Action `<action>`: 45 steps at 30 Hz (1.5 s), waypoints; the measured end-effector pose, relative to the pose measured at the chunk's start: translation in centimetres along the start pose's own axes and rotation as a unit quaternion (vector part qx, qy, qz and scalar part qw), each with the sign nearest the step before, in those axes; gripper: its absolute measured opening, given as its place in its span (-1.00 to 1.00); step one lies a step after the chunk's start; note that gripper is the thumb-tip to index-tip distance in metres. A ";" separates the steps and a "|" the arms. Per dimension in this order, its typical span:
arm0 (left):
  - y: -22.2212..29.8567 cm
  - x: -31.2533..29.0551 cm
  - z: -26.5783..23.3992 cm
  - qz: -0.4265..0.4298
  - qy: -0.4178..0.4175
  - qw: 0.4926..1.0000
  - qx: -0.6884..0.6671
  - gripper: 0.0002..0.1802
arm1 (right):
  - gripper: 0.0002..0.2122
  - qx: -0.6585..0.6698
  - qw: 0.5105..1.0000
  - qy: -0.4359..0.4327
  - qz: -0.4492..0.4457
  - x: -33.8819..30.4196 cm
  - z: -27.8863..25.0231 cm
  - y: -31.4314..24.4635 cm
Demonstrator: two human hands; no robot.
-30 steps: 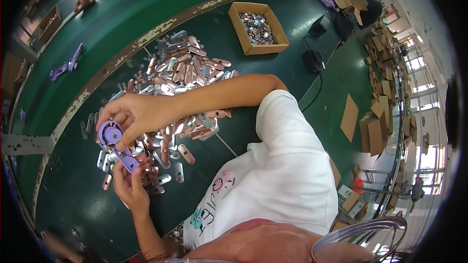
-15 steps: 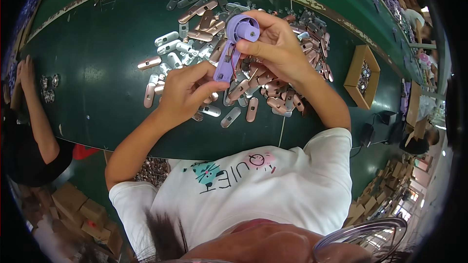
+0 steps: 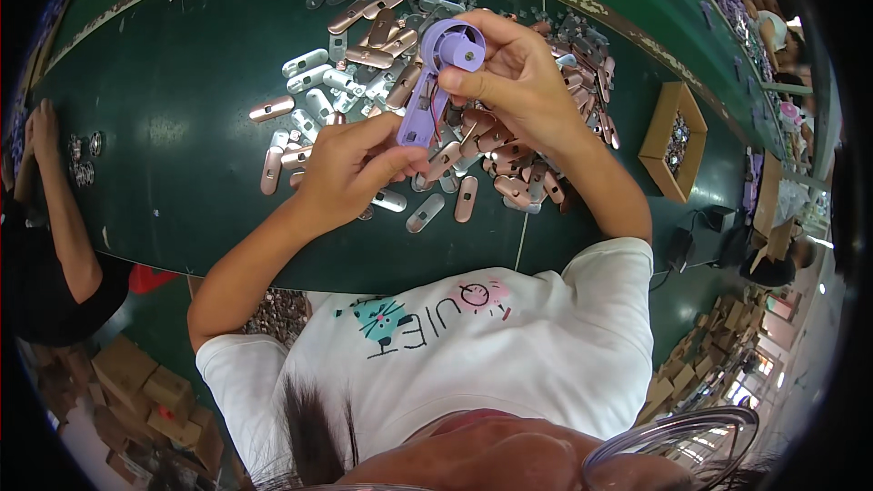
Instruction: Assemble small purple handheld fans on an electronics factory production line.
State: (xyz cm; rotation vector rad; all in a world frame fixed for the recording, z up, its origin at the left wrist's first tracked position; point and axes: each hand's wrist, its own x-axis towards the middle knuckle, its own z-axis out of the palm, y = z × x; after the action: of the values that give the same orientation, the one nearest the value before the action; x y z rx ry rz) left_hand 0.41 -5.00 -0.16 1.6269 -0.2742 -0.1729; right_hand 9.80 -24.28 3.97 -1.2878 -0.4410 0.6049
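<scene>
Both hands hold a purple plastic fan body [image 3: 417,118] above the table, its round head up and its narrow handle slanting down to the left. A round hub sits inside the ring of the head, and a thin red wire runs along the handle. My left hand [image 3: 346,168] pinches the lower end of the handle between thumb and fingers. At the head, my right hand [image 3: 526,82] grips the ring, thumb in front and fingers behind. Under and around them lies a heap of oval metal-look cover plates, some rose-gold [image 3: 466,200], others silver [image 3: 426,215].
A cardboard box [image 3: 650,153] of small parts stands on the green table [image 3: 182,182] at the right, with black power adapters [image 3: 680,247] near it. At far left, a co-worker's arm [image 3: 71,218] rests by small shiny rings [image 3: 82,171]. A raised ledge borders the far side.
My hands keep the same hold on the fan body, which has barely shifted. The whole view has moved slightly, with the table's things a little further left.
</scene>
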 end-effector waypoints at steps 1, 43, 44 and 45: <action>-0.1 -0.1 0.0 0.013 0.000 1.000 -0.004 -0.86 | -0.64 0.000 1.000 0.000 0.001 0.0 0.0 0.1; -0.2 0.2 -0.4 0.187 0.053 0.850 0.490 -0.75 | -0.76 -0.676 0.713 0.008 -0.186 1.7 -4.4 1.0; 0.0 0.1 -0.4 0.186 0.055 0.850 0.491 -0.79 | -0.78 -0.676 0.713 0.005 -0.188 1.8 -3.9 1.5; 0.0 0.5 -0.3 0.200 0.077 0.848 0.484 -0.82 | -0.82 -0.685 0.702 0.012 -0.194 1.8 -3.3 1.5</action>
State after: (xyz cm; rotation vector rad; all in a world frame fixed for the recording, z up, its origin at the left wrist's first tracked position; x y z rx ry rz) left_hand 0.96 -4.88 -0.12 2.5131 -0.6357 0.5045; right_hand 12.96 -25.36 1.71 -2.4989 -1.2341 -0.2668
